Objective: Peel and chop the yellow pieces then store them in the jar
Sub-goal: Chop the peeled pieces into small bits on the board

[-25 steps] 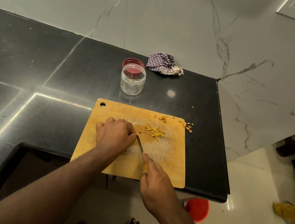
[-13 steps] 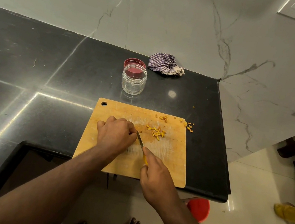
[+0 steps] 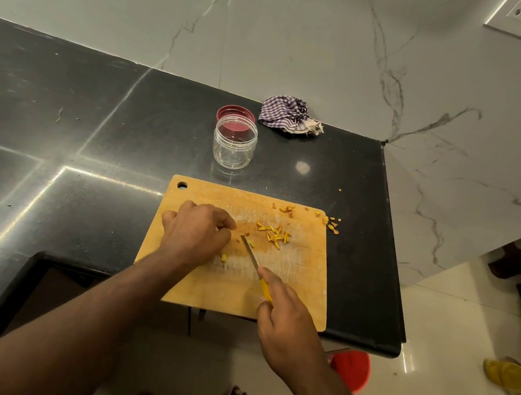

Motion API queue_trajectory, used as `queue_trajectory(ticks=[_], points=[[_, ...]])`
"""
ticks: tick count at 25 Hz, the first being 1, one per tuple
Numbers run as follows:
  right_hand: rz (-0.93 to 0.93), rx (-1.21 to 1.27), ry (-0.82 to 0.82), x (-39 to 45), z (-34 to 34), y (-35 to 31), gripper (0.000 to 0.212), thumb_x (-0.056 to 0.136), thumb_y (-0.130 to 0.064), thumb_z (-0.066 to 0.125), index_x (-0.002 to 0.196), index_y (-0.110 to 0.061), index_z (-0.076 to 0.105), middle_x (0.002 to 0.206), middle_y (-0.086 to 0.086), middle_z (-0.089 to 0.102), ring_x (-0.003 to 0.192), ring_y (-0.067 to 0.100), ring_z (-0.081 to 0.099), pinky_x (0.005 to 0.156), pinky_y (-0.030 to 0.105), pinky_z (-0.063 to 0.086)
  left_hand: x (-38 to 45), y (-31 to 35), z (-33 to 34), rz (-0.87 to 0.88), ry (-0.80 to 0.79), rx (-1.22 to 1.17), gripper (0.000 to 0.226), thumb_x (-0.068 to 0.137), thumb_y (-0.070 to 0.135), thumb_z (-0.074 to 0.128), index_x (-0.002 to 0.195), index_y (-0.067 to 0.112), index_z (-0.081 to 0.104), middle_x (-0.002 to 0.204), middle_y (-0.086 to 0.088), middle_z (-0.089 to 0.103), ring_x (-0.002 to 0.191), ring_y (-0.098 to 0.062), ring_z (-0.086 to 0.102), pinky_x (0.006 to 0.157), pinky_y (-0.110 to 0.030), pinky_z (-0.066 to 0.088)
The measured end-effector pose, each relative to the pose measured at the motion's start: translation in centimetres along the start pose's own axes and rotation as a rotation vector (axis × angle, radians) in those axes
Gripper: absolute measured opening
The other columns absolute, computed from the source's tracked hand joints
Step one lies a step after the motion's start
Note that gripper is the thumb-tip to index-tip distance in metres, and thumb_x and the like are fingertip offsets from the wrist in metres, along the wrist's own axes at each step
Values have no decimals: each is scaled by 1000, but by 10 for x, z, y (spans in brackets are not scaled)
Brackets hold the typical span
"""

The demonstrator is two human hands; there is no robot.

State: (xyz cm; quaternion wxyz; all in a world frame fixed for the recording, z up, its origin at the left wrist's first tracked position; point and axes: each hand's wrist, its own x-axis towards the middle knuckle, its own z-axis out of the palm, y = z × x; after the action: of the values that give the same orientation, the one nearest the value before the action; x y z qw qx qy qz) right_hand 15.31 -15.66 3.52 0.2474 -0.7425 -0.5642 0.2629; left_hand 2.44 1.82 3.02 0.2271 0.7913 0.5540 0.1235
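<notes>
A person is standing at a dark counter (image 3: 94, 147), working on a wooden cutting board (image 3: 291, 293). The left hand (image 3: 193, 234) is resting on the board with fingers curled; a small yellow piece (image 3: 224, 257) is showing at its 5 o'clock, but whether the grip is clamped on anything I cannot tell. The right hand (image 3: 286, 320) is gripping the yellow handle of a knife (image 3: 251, 253), its blade pointing toward 11 o'clock, tip just beside the left fingertips.

Chopped yellow pieces (image 3: 273, 232) are lying at the blade's 1 o'clock. The open clear jar (image 3: 234, 142) is standing on the counter at the board's 12 o'clock, apparently holding nothing yet, its red lid (image 3: 235, 113) just behind.

The blade is working close to the left fingers, so a slip could likely nick them. Scraps (image 3: 332, 224) are already spilling off the board's far right corner. The counter edge is running close along the board's 3 o'clock and 6 o'clock sides; open counter is lying toward 9 o'clock.
</notes>
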Motion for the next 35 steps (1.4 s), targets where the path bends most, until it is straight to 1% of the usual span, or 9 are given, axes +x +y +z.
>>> queue_trajectory(ticks=[3,6,9,12,17,20,23,29,35], points=[[-22,-42,-46,5,2,2,52,102,-20,40,151,-31,31,142,-8,45,124,5,45,102,19,37,3,-10,-11,-28,3,-39,19,91,29,58,100,38,73,114,19,68,111,-14,53,90,-43,35],[75,-27,78,8,-8,15,51,102,-19,42,151,-30,33,145,-5,46,126,8,45,103,22,38,2,-26,-19,-66,19,-55,18,92,29,59,101,36,73,109,18,69,100,-11,55,93,-44,42],[62,3,77,6,-11,17,50,102,-19,42,150,-32,34,144,-9,45,123,1,43,100,18,37,1,-41,-21,-104,19,-67,15,92,31,62,102,34,73,106,16,69,92,-8,53,89,-42,47],[1,-10,-1,7,0,10,50,102,-20,41,149,-34,34,142,-10,46,123,2,45,99,17,38,0,-44,-22,-104,-2,-79,15,92,34,64,104,34,72,105,16,69,93,-10,57,88,-44,49],[90,-8,111,13,-14,18,49,102,-18,42,149,-31,36,143,-6,46,120,4,44,98,21,40,0,-49,-25,-97,-13,-90,17,92,31,64,108,33,71,104,13,69,94,-12,58,86,-44,52],[57,-4,51,1,-15,21,49,101,-18,43,147,-32,40,141,-9,47,118,-1,43,99,20,41,0,-53,-26,-106,-41,-109,21,93,26,62,111,31,71,109,8,69,96,-14,60,87,-47,54],[97,17,105,-3,-15,28,49,100,-17,45,146,-32,41,141,-6,49,119,6,49,100,29,47,1,-53,-25,-111,-52,-110,23,94,23,61,114,30,71,111,6,70,98,-15,61,87,-46,54],[54,78,80,-1,-11,20,49,98,-16,47,145,-31,44,139,-9,51,124,6,48,103,28,45,1,-46,-29,-103,-66,-109,22,96,25,60,114,27,72,113,7,69,100,-14,61,85,-39,54],[77,118,32,-2,-2,18,48,98,-19,49,145,-32,44,138,-9,53,120,7,51,101,30,47,-8,-57,-35,-78,-142,-113,15,95,23,64,108,26,69,98,8,62,87,-7,55,60,-18,38]])
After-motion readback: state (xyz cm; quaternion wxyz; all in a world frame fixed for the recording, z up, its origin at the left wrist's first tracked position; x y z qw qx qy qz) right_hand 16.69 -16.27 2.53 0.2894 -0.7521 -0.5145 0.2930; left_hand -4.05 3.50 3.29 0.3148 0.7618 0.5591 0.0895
